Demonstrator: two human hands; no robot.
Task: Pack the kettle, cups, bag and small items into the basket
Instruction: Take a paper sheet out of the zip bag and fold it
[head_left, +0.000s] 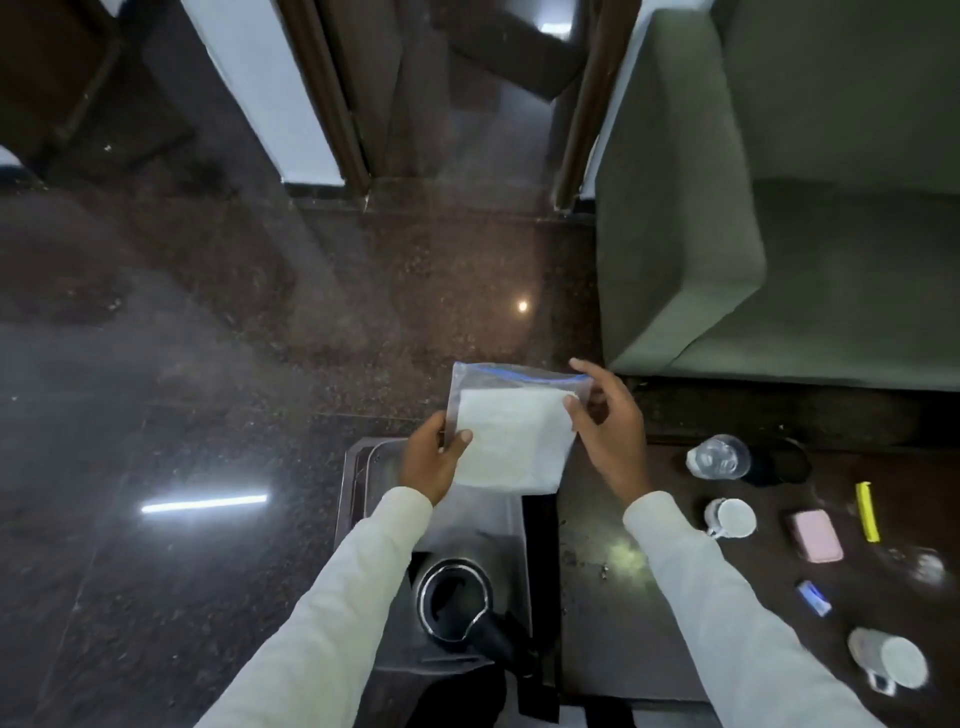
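Note:
A clear zip bag (511, 434) with a blue seal and a folded white cloth inside hangs above the far end of the grey basket (358, 457). My left hand (431, 462) pinches its lower left edge. My right hand (605, 426) holds its upper right corner by the seal. The black kettle (457, 603) stands inside the basket with its lid off. On the dark table (613, 613) to the right lie two white cups (730, 517) (888, 660), a pink case (814, 535), a yellow comb (867, 512) and a small blue packet (814, 597).
A clear water bottle (719, 457) lies at the table's far side beside a black round lid (784, 461). A glass (917, 564) stands near the right edge. A green sofa (753, 208) fills the upper right. Polished dark stone floor (208, 364) spreads left.

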